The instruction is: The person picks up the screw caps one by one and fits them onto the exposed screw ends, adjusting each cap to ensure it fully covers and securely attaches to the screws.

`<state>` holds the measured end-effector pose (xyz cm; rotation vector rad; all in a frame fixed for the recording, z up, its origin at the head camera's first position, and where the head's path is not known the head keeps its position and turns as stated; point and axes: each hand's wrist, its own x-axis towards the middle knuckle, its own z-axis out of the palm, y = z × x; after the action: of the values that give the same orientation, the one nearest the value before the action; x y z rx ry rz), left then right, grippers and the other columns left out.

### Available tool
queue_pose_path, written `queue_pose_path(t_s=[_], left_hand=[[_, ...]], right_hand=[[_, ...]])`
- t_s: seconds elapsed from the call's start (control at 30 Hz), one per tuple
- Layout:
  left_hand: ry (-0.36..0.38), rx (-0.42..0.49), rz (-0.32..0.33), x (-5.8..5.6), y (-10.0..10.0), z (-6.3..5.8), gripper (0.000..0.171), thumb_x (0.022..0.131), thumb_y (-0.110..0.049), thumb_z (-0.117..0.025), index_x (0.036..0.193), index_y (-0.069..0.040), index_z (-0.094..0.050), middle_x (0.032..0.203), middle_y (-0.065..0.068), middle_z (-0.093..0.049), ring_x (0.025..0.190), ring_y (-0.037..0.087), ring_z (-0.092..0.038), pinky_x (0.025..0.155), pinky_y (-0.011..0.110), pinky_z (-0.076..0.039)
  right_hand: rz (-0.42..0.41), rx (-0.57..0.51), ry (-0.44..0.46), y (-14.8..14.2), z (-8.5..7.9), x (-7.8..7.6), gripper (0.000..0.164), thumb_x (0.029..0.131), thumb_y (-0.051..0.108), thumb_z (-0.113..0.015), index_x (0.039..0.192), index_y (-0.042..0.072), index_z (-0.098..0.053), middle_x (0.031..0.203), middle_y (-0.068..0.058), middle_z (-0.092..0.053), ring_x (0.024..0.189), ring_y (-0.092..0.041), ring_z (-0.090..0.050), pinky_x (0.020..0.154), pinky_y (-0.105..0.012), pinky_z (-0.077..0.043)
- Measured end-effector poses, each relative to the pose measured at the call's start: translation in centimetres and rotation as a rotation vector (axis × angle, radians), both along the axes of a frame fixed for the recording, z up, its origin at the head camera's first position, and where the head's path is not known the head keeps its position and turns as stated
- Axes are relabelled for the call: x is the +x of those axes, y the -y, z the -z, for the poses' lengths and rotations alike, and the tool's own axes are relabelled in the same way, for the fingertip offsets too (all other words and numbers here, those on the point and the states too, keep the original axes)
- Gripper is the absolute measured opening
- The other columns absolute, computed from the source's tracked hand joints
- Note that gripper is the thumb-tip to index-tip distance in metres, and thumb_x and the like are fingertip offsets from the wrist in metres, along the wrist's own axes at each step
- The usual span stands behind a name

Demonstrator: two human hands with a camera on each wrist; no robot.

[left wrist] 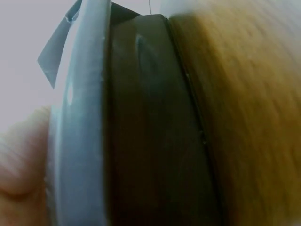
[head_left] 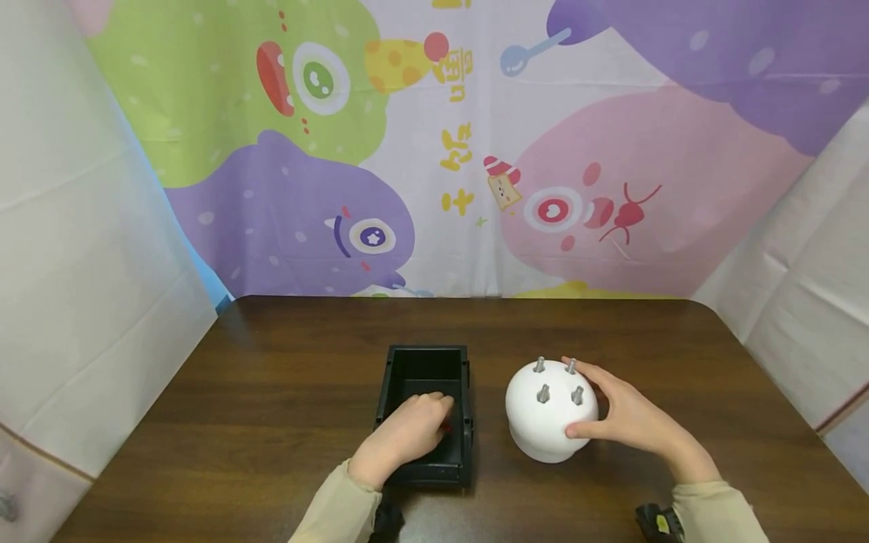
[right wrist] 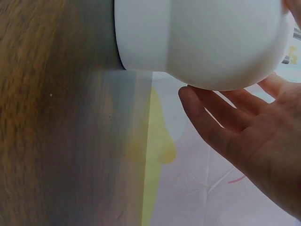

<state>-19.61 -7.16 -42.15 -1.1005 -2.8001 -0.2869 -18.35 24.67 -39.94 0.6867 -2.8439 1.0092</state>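
Observation:
My left hand [head_left: 412, 428] reaches down into a black plastic bin [head_left: 465, 475], its fingers bent below the rim. A small red bit [head_left: 446, 427] shows beside the fingers; whether they pinch it is hidden. The left wrist view is filled by the bin's dark wall [left wrist: 80, 141], close up. My right hand [head_left: 627, 415] holds a white round-topped object [head_left: 543, 430] from its right side, thumb in front and fingers curved round the back [right wrist: 235, 113]. Several metal bolts [head_left: 543, 394] stand upright in its top. Its narrower base rests on the table.
Both the bin and the white object stand on a dark wooden table [head_left: 271, 422], with a gap between them. A printed cartoon curtain [head_left: 462, 249] hangs behind the far edge. White cloth [head_left: 88, 226] hangs at both sides.

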Motion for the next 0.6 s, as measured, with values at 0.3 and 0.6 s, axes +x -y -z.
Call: queue_pose_path(t_s=[0.3, 0.6], left_hand=[[-0.036, -0.015, 0.01, 0.08, 0.0, -0.39, 0.009, 0.076, -0.005, -0.066, 0.078, -0.011, -0.059, 0.072, 0.0, -0.057, 0.061, 0.01, -0.056, 0.053, 0.021, -0.043], [-0.049, -0.002, -0.002, 0.21, 0.08, -1.02, 0.01, 0.075, -0.006, -0.065, 0.079, -0.014, -0.06, 0.071, -0.001, -0.058, 0.061, 0.01, -0.056, 0.058, 0.024, -0.046]], right_hand=[[-0.011, -0.009, -0.033, -0.18, 0.15, -0.12, 0.091, 0.064, 0.045, -0.078, 0.138, 0.013, -0.037, 0.137, -0.003, -0.045, 0.112, -0.013, -0.05, 0.089, -0.034, -0.043], [0.015, -0.011, 0.008, -0.26, 0.57, -0.12, 0.092, 0.063, 0.045, -0.078, 0.139, 0.015, -0.035, 0.137, -0.001, -0.044, 0.112, -0.014, -0.049, 0.087, -0.043, -0.043]])
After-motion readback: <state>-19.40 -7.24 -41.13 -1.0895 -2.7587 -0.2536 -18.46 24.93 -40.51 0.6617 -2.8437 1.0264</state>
